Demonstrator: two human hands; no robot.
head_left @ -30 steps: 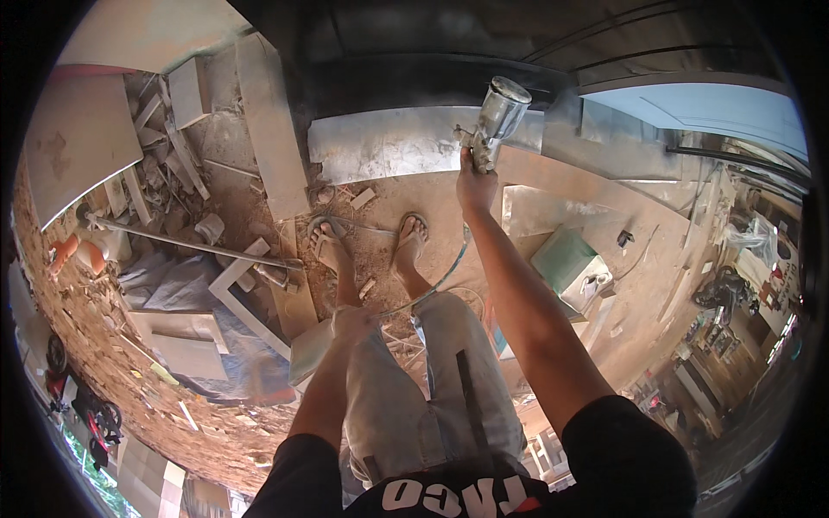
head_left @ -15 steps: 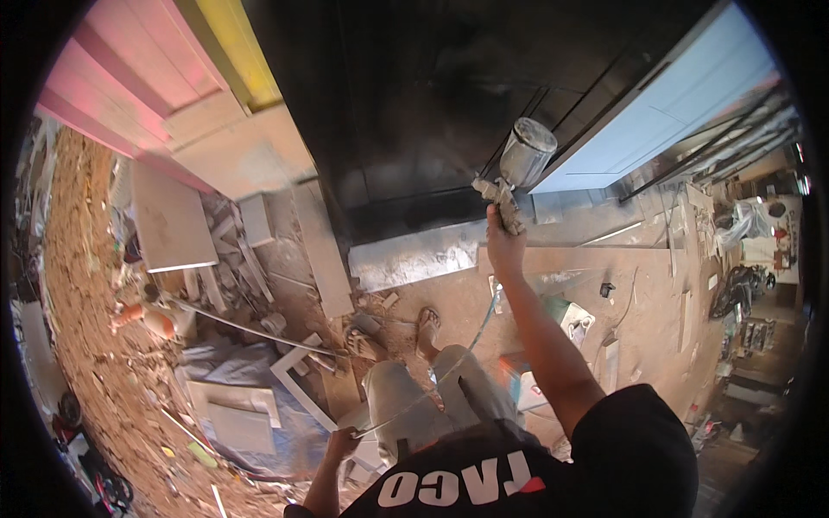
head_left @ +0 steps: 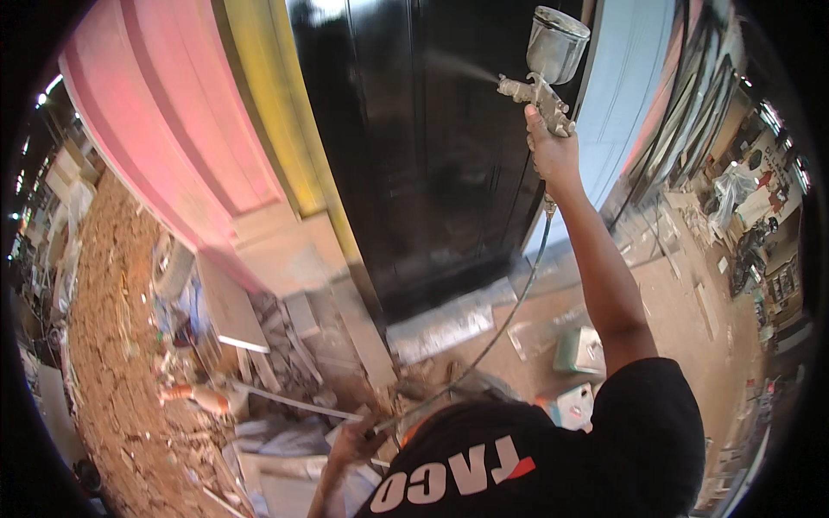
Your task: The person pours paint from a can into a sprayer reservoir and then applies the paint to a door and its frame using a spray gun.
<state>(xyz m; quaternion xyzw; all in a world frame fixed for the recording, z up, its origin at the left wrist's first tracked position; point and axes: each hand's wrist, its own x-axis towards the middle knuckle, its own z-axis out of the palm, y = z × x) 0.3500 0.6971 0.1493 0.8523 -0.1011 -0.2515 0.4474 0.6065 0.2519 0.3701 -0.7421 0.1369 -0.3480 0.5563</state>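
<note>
Head view, looking down past a person's black T-shirt [head_left: 553, 457] in a cluttered workspace. The right arm reaches up and forward, and the right hand [head_left: 557, 160] is closed firmly around the handle of a metal spray gun [head_left: 547, 102], thumb toward the viewer. The gun is in the upper right of centre, in front of a tall, glossy black panel [head_left: 414, 190], its nozzle pointing left. A pale mist [head_left: 466, 66] fans out from the nozzle across the dark surface. A silvery cup [head_left: 557, 52] sits on top of the gun, slightly tilted. From the handle's base, a thin greenish hose [head_left: 522, 302] curves down and left to the person's waist, where the left hand [head_left: 352, 445] is curled around it; that hand is blurred, so its separate fingers are hard to make out. Left of the black panel stand a narrow yellow panel [head_left: 281, 112] and a broad pink panel [head_left: 164, 104]; on the right is a light blue panel [head_left: 617, 95]. At the black panel's foot lies a paint-dusted, silvery sheet [head_left: 445, 333]. Boards [head_left: 361, 335] and scraps litter the floor to its left, while a green and white container [head_left: 580, 351] sits to its right
</note>
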